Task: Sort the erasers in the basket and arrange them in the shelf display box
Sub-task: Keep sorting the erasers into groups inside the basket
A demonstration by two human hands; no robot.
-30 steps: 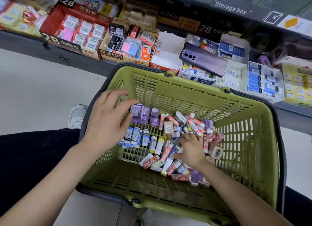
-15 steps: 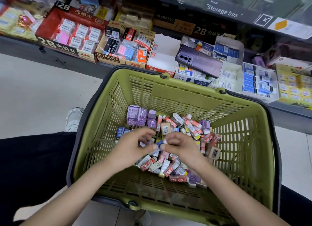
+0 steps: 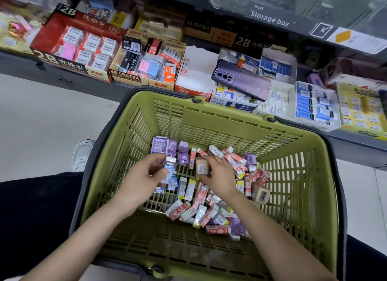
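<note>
Both hands are down in the green basket (image 3: 209, 121), just beside each other, not touching. Left hand (image 3: 142, 182) pinches a blue-sleeved eraser (image 3: 170, 165) btwn thumb & fingers. Right hand (image 3: 221, 176) curls round a tan eraser (image 3: 202, 166). The eraser pile (image 3: 199, 201) lies loose on the basket floor, mostly red & white, w/ purple ones (image 3: 163, 146) at the far left. On the shelf (image 3: 52, 75) behind, a white box (image 3: 196, 73) looks nearly empty; a purple phone (image 3: 240, 79) lies across the boxes next to it.
</note>
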